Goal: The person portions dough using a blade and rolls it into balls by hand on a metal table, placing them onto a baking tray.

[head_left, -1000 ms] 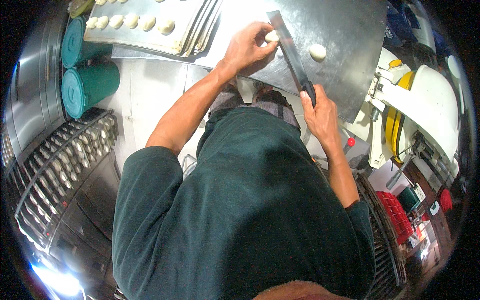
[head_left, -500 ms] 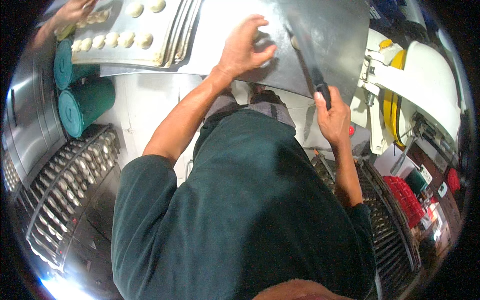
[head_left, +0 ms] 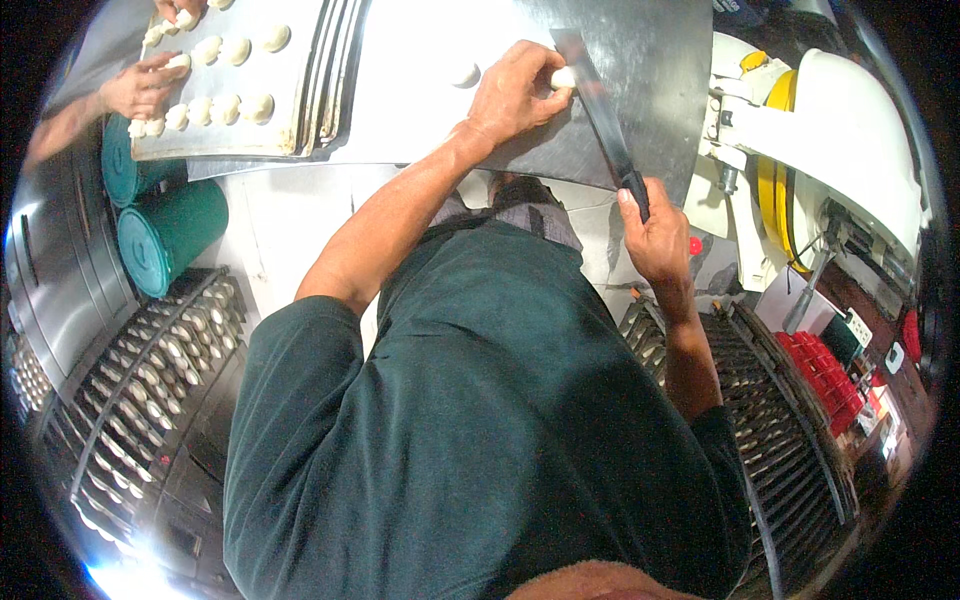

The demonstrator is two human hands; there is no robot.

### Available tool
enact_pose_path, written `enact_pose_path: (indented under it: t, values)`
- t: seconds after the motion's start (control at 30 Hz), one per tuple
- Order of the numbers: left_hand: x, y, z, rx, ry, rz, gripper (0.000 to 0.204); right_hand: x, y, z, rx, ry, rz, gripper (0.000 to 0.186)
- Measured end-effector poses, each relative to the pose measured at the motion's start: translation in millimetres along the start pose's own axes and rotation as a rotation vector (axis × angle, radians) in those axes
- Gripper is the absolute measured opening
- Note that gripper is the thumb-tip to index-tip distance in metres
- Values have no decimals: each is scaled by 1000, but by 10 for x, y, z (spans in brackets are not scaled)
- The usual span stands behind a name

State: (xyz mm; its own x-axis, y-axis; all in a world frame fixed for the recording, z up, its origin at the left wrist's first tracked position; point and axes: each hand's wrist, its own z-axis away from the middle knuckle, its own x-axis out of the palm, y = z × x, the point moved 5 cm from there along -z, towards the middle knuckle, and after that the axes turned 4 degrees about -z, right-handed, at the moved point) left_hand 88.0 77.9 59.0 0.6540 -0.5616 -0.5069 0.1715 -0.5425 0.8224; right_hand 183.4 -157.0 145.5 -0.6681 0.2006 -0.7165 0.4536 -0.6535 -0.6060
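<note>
My left hand [head_left: 515, 95] is over the steel table, thumb and fingers closed on a small white piece of dough [head_left: 563, 77]. Against that piece, on its right, lies the blade of a long knife [head_left: 597, 105]. My right hand [head_left: 655, 235] grips the knife's black handle near the table's front edge, the blade pointing away from me. One dough ball [head_left: 463, 75] rests on the table, left of my left hand. Farther left, several dough balls [head_left: 257, 108] sit in rows on a stack of metal trays [head_left: 280, 135].
Another person's hands [head_left: 145, 88] work at the trays' left side. Green lidded bins [head_left: 170, 240] stand below the table's left end. To the right is a white and yellow machine [head_left: 850, 150]. Racks with filled trays [head_left: 150, 390] stand at left, and a dark rack [head_left: 780, 430] at right.
My left hand has moved slightly right and closed from open fingers onto the dough piece. The knife blade has come to rest beside it. The other person's hands have reached farther over the trays.
</note>
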Motion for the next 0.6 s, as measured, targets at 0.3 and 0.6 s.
enact_pose_path:
  t: [0.3, 0.6]
  values:
    - [38, -41, -3, 42, 22, -51, 45, 94, -221, -418, -86, 41, 25, 30]
    - [7, 4, 63, -43, -62, 19, 52, -33, 2, 185, 68, 50, -24, 27]
